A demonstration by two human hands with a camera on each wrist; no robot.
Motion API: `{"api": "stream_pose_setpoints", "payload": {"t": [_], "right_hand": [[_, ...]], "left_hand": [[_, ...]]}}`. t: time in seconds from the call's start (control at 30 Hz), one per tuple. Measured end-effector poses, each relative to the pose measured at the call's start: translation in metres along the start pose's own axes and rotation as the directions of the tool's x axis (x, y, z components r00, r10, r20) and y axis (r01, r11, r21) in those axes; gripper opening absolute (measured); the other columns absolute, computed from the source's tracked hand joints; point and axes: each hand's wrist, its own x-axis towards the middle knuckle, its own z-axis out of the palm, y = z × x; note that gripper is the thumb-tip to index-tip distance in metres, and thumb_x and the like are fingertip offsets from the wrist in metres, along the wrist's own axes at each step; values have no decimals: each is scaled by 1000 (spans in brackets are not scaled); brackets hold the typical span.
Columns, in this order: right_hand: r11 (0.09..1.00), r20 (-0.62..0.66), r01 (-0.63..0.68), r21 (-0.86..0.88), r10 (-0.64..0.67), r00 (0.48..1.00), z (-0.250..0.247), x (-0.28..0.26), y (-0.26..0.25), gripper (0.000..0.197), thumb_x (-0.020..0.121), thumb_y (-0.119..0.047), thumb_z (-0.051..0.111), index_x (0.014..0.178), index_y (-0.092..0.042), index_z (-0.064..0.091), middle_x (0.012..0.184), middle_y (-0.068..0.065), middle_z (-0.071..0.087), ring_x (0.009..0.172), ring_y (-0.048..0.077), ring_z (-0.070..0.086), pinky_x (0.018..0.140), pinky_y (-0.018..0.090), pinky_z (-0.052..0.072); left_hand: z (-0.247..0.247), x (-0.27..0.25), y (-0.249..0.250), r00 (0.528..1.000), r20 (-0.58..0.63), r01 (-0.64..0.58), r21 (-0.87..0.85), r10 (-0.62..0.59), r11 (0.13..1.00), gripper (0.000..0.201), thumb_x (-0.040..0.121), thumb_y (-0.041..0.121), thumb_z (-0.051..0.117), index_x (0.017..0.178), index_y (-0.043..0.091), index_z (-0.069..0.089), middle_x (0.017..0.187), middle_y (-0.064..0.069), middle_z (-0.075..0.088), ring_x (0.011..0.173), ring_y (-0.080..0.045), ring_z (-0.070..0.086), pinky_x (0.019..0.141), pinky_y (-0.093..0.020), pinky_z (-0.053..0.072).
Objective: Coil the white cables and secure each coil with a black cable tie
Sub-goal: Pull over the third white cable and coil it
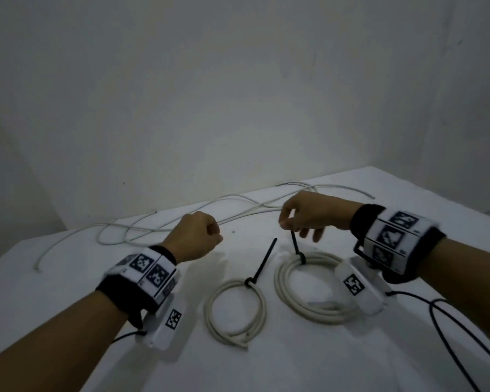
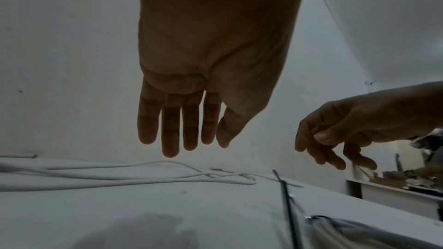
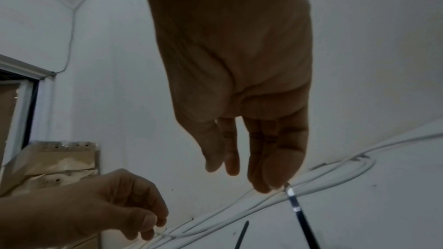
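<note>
Two white coils lie on the white table [image 1: 68, 292]. A black tie [image 1: 262, 261] binds the smaller coil [image 1: 210, 309], its tail sticking up. My right hand [image 1: 287, 226] hovers over the larger coil [image 1: 317, 311] and pinches the tail tip of its black cable tie [image 1: 296, 246]; the fingertips [image 3: 266, 181] meet that tail [image 3: 297, 209]. Left of the coils, my left hand [image 1: 210, 236] hangs above the table with loosely curled fingers [image 2: 170, 139] that hold nothing. Loose white cables [image 2: 134, 178] sprawl along the far edge [image 1: 238, 197].
Black wires [image 1: 450, 321] from the wrist devices trail over the table's right front. The wall stands close behind the table. Cardboard boxes [image 3: 59, 162] are stacked off to the left, and another table [image 2: 395, 190] stands to the right.
</note>
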Motion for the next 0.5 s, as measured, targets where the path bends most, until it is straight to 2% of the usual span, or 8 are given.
{"api": "stream_pose_setpoints", "payload": {"t": [0.1, 0.17, 0.23, 0.27, 0.3, 0.37, 0.43, 0.5], "right_hand": [[996, 46, 38, -80, -34, 998, 5, 56, -15, 13, 91, -18, 57, 99, -12, 65, 80, 4, 60, 72, 17, 62, 52, 24, 54], [984, 55, 48, -169, -39, 998, 8, 94, -23, 18, 92, -16, 56, 107, -12, 64, 86, 6, 62, 80, 20, 64, 58, 27, 56], [956, 70, 65, -286, -47, 996, 10, 127, -32, 29, 94, -13, 53, 122, -12, 59, 88, 4, 58, 85, 24, 62, 71, 32, 58], [926, 74, 80, -370, -56, 996, 11, 142, -35, 34, 95, -11, 50, 129, -12, 54, 91, 1, 53, 85, 23, 58, 80, 30, 55], [886, 77, 96, -454, -69, 995, 13, 156, -37, 38, 96, -9, 47, 134, -11, 49, 97, 0, 48, 83, 21, 53, 84, 23, 50], [808, 94, 123, -576, -84, 992, 17, 179, -38, 43, 97, -9, 43, 140, -9, 42, 115, 1, 45, 89, 20, 53, 82, 11, 44], [713, 129, 126, -689, -49, 990, 25, 199, -36, 42, 96, -11, 44, 138, -5, 44, 139, 9, 46, 118, 26, 52, 96, 25, 42], [635, 154, 114, -764, 8, 988, 36, 215, -33, 43, 95, -14, 47, 137, -4, 46, 142, 14, 45, 127, 30, 47, 101, 33, 39]], "left_hand": [[-2, 42, -24, 998, 45, 33, 25, -34, 999, 22, 86, 22, 67, 103, 9, 68, 106, -7, 68, 90, -15, 58, 75, -22, 41], [2, 72, -41, 996, 57, 58, 69, -62, 996, 29, 85, 22, 67, 111, 10, 65, 113, -8, 65, 100, -19, 58, 81, -23, 42], [9, 98, -56, 997, 52, 52, 140, -59, 989, 37, 87, 24, 64, 121, 12, 59, 123, -9, 60, 109, -22, 56, 89, -25, 42], [13, 108, -62, 997, 55, 36, 169, -46, 985, 41, 88, 24, 61, 127, 12, 54, 129, -10, 57, 114, -23, 54, 93, -27, 40], [18, 117, -67, 997, 69, 19, 190, -32, 982, 47, 90, 24, 58, 134, 12, 48, 135, -11, 52, 120, -23, 51, 97, -28, 38], [30, 131, -75, 992, 125, -1, 226, -28, 974, 52, 94, 24, 52, 143, 12, 37, 146, -11, 43, 131, -24, 42, 104, -29, 34], [40, 140, -82, 986, 160, -8, 295, -41, 955, 47, 95, 21, 47, 140, 8, 40, 145, -13, 43, 131, -26, 42, 103, -30, 36], [49, 144, -86, 985, 166, -19, 371, -46, 929, 34, 92, 14, 48, 123, 2, 55, 131, -16, 55, 116, -29, 54, 93, -31, 44]]}}
